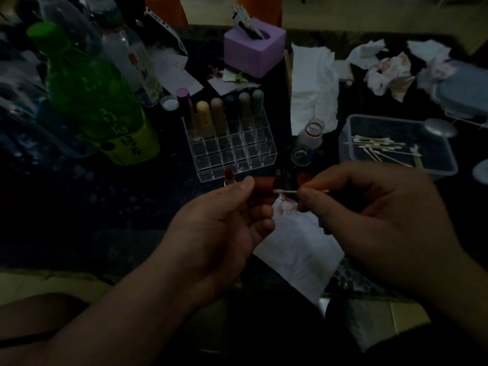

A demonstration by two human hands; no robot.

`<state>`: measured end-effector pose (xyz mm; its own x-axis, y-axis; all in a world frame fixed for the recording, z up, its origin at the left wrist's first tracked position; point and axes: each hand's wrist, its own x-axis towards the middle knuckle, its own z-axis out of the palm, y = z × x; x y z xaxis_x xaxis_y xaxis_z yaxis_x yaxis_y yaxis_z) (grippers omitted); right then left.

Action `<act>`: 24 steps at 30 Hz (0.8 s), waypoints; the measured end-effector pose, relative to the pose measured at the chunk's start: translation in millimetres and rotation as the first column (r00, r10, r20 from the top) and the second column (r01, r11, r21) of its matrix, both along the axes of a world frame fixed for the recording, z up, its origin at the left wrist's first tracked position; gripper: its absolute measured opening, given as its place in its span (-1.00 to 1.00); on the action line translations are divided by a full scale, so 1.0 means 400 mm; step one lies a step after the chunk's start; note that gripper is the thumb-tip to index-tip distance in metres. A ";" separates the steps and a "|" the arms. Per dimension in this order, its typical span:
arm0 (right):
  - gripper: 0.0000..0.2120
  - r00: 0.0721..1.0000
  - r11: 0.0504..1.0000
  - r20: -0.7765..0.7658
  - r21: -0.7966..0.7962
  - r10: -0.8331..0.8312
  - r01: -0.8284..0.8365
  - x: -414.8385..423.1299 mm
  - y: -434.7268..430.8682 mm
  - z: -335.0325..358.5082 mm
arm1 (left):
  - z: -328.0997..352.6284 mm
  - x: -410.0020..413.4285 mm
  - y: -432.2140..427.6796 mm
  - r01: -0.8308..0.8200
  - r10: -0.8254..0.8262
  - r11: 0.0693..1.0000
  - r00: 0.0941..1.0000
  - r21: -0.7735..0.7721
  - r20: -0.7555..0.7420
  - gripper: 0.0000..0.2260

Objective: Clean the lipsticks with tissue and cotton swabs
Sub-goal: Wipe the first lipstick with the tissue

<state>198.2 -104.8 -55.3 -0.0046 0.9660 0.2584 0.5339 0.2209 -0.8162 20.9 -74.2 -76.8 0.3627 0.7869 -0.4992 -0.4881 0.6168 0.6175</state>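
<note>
Dim, cluttered bench (79,207). Holding a dark red lipstick tube (264,184) sideways in the left grip (219,233) at lower centre of the frame. Pinching a cotton swab (286,191) in the right grip (369,220), tip at the tube's open end. Beneath, red-stained tissue (298,247). Above, clear organiser (232,157) holding upright lipsticks (218,116).

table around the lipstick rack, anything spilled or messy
Yes. The flat tissue at the near edge is smeared red at its far corner. Crumpled tissues with reddish stains lie heaped at the back right. The picture is dark, and no liquid spill shows.
</note>
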 end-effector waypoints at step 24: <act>-0.89 0.994 0.959 -0.047 -0.264 0.094 -0.103 0.006 0.007 0.022 | -0.007 0.002 -0.009 0.002 0.005 0.998 0.992 0.060 -0.127 -0.80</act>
